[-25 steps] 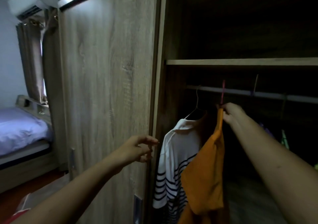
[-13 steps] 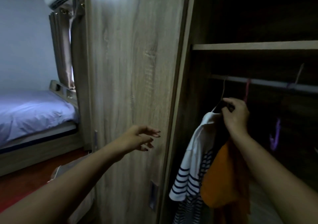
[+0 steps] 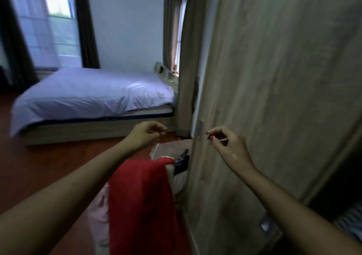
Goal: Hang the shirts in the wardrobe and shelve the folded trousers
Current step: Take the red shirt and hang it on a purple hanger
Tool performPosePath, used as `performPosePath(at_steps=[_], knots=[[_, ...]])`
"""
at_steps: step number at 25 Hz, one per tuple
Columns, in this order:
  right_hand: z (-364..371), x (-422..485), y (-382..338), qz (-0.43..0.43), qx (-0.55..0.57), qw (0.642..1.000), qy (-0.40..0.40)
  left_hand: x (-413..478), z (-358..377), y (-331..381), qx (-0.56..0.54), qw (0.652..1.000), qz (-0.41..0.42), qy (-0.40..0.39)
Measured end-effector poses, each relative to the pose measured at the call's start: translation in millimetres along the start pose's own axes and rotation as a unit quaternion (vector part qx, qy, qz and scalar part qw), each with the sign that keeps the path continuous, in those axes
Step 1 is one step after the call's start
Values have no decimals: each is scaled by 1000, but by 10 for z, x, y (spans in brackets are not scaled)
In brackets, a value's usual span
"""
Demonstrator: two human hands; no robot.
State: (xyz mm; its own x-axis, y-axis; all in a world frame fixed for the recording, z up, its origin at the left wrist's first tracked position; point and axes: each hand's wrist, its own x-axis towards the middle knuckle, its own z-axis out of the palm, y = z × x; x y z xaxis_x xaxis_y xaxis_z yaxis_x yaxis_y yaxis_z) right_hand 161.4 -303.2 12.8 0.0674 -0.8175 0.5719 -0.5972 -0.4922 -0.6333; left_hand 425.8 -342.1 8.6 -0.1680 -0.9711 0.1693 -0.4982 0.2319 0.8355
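A red garment [image 3: 141, 201] hangs over the rim of a laundry basket [image 3: 172, 147] on the floor beside the wardrobe door [image 3: 274, 98]. Dark and pale clothes [image 3: 181, 166] lie inside the basket. My left hand [image 3: 146, 134] hovers above the basket, empty, with its fingers loosely curled. My right hand [image 3: 228, 144] is raised in front of the wardrobe door, empty, with fingers bent and apart. A sliver of the striped shirt [image 3: 350, 218] shows at the lower right edge, inside the dark wardrobe opening.
A bed with a pale lilac cover [image 3: 88, 94] stands at the left on a red-brown floor [image 3: 39, 166]. Curtains [image 3: 86, 27] frame a window behind it. A pinkish cloth [image 3: 99, 211] hangs left of the red garment.
The view has swung left and down, away from the wardrobe interior toward the bed and basket. My right hand has let go of the hanger and come out of the wardrobe.
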Motion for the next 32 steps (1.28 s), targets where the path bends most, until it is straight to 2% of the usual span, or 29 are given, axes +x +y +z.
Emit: performPosePath(at_steps=[3,6,9,12,14,19,22,23,25,27,28,30,32], knots=[[870,151,126,-3,-22,997,-69,-47,-417,-843,99,989,-86,74],[1644,203,328,44,-58,988,-133,-52,-516,-1504,168,971,-163,48],[2227,167,532,82,-110,976,-167,31,-490,-1961,237,953,-187,37],[2535,41,649,106,-105,969,-198,118,-443,-2238,248,937,-246,14],[2620,-14,675,113,-96,971,-187,164,-401,-2316,237,934,-268,1],[2790,31,521,117,-62,981,-143,227,-368,-2316,199,943,-265,38],[2956,55,368,157,-44,972,-171,193,-390,-2387,150,953,-251,78],[2964,74,304,168,-9,971,-170,166,-409,-2400,130,957,-247,84],[2825,125,136,192,132,962,-144,121,-456,-2429,100,962,-237,93],[2559,145,27,215,271,934,-88,90,-496,-2455,93,965,-220,109],[2436,136,67,225,301,925,-60,88,-507,-2472,94,966,-206,122],[2302,94,245,241,279,927,-61,78,-531,-2492,90,969,-178,148],[2334,5,419,270,195,935,-123,78,-509,-2509,88,976,-154,124]])
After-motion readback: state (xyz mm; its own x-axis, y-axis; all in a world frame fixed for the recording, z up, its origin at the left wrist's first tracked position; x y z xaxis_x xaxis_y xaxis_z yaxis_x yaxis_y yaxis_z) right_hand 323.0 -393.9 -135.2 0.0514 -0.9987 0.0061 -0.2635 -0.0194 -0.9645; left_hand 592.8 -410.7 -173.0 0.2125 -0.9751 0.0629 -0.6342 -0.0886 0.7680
